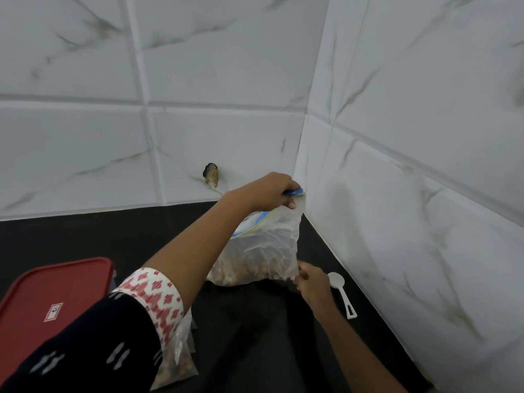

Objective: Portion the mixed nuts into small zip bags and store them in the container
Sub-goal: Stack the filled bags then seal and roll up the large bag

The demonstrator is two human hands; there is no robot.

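- Patterned sleeve (147,302) of the left arm crosses over a small filled zip bag (177,367) on the black counter (255,336), beside the red-lidded container (42,279)
- Left hand (266,191) grips the big nut bag (261,251) by its blue zip top; right hand (309,279) pinches its lower corner
- If that zip is unsealed, tipping could spill nuts; the sleeve could drag the small bag along
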